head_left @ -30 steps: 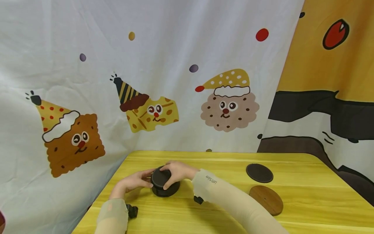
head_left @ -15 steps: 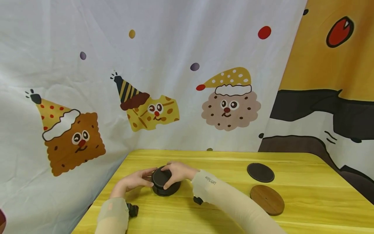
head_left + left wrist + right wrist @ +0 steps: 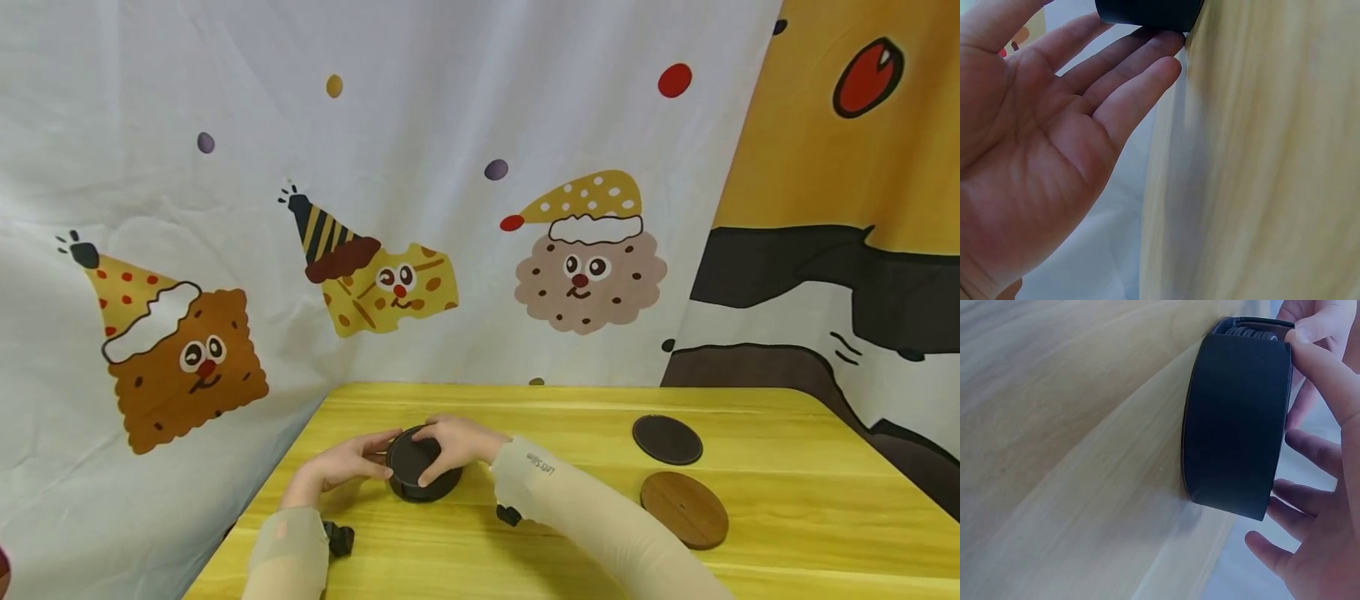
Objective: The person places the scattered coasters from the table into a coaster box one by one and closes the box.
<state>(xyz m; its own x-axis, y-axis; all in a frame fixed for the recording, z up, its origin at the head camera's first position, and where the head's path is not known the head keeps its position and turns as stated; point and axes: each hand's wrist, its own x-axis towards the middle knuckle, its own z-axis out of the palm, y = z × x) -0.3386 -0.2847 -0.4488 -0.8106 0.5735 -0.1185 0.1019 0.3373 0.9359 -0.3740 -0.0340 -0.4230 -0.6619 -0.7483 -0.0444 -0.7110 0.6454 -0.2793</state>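
In the head view, a black round coaster holder (image 3: 427, 493) stands on the yellow table, with a black coaster (image 3: 411, 460) on top. My left hand (image 3: 341, 461) holds the holder's left side, thumb towards the front; in the left wrist view its fingers (image 3: 1141, 94) reach out to the black wall. Over the top, my right hand (image 3: 453, 442) grips the coaster's rim, thumb at the front and fingers at the back. The right wrist view shows the holder's curved wall (image 3: 1235, 419) and, through an opening, edges of stacked coasters (image 3: 1254, 332). The palms hide part of the rim.
Towards the right of the table (image 3: 555, 408), a dark round coaster (image 3: 667, 440) lies flat. In front of it is a brown wooden disc (image 3: 684, 510). A cartoon-printed cloth (image 3: 480, 100) hangs behind and to the left of the table.
The black coaster under my right hand has come down slightly and sits flatter on the holder. Both hands otherwise keep their places; the head view shifts a little.
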